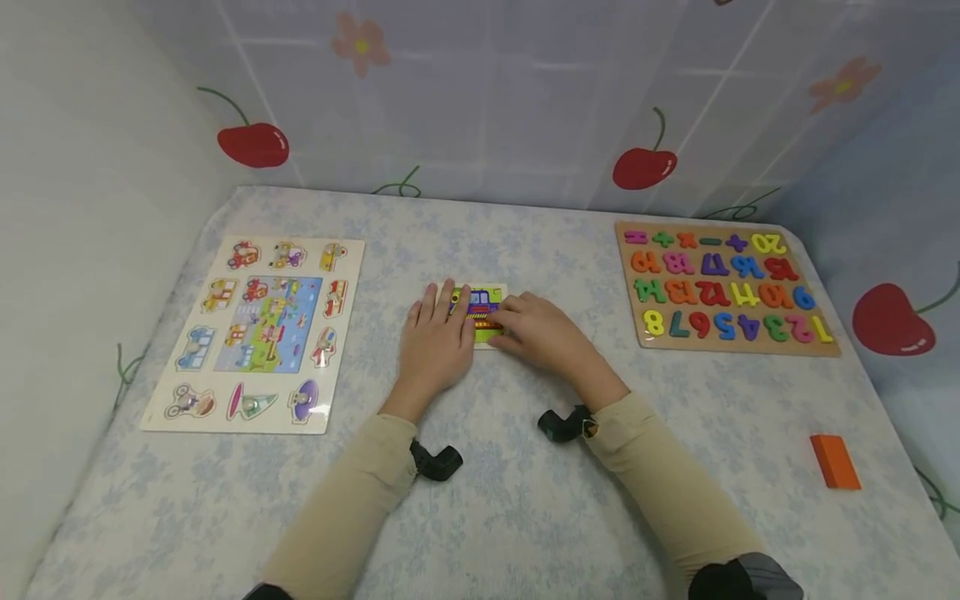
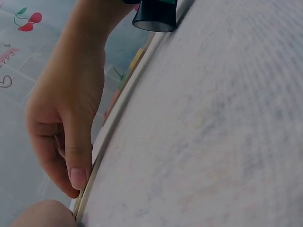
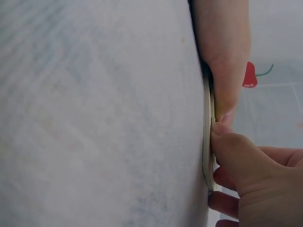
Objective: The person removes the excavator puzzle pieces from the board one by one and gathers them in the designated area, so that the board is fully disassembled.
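Note:
A small jigsaw puzzle (image 1: 487, 297) with a blue and purple vehicle on green and yellow lies at the middle of the table. My left hand (image 1: 437, 346) rests palm down over its left part, fingers nearly straight and spread. At the right side, my right hand (image 1: 546, 333) pinches a piece between thumb and curled fingers, low against the board. In the right wrist view the thin layered board (image 3: 207, 142) appears edge-on, with the right thumb and fingertips (image 3: 226, 142) at its edge. The fingers hide most of that piece.
To the left lies a white knob puzzle board (image 1: 345, 333) with vehicle pieces. A wooden number board (image 1: 738, 346) with colourful digits sits at the back right. An orange block (image 1: 835, 462) lies near the right edge. A patterned curtain (image 1: 480, 108) hangs behind.

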The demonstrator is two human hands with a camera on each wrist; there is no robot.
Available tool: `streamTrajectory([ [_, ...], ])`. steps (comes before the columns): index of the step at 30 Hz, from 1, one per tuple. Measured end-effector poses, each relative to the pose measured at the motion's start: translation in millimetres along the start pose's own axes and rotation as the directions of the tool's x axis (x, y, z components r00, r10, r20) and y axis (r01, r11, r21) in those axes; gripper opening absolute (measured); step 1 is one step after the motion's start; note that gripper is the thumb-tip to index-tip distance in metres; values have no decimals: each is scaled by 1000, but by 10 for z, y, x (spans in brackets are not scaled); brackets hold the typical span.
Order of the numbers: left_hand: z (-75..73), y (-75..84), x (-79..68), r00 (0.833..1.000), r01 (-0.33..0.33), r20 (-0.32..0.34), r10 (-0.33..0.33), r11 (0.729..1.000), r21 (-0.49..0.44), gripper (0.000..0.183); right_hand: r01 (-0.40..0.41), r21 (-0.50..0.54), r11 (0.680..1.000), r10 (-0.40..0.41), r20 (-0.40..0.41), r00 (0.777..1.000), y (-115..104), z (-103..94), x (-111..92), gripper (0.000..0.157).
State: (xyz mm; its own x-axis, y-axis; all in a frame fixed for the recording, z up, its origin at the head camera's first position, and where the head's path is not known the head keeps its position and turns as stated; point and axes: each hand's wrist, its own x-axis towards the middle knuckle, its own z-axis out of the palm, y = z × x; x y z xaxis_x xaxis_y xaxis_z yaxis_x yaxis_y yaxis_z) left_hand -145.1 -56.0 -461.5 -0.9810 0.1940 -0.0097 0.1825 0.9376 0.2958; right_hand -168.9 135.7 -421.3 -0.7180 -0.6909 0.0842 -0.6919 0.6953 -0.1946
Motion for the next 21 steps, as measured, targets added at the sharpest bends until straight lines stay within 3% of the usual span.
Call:
streamTrajectory([
  [7,4,-5,-9,1000,2,-7,-2,1000,-22,57,69,19,997,-67,-89,994,36,21,-12,32],
  [13,-3,-5,-18,1000,1,-19,-2,999,-40,57,149,-29,988,-152,-131,980,63,49,-12,28],
  [21,-26,0,-29,1000,4,-29,-5,998,-65,55,125,62,990,-115,-139,984,82,69,-49,29],
])
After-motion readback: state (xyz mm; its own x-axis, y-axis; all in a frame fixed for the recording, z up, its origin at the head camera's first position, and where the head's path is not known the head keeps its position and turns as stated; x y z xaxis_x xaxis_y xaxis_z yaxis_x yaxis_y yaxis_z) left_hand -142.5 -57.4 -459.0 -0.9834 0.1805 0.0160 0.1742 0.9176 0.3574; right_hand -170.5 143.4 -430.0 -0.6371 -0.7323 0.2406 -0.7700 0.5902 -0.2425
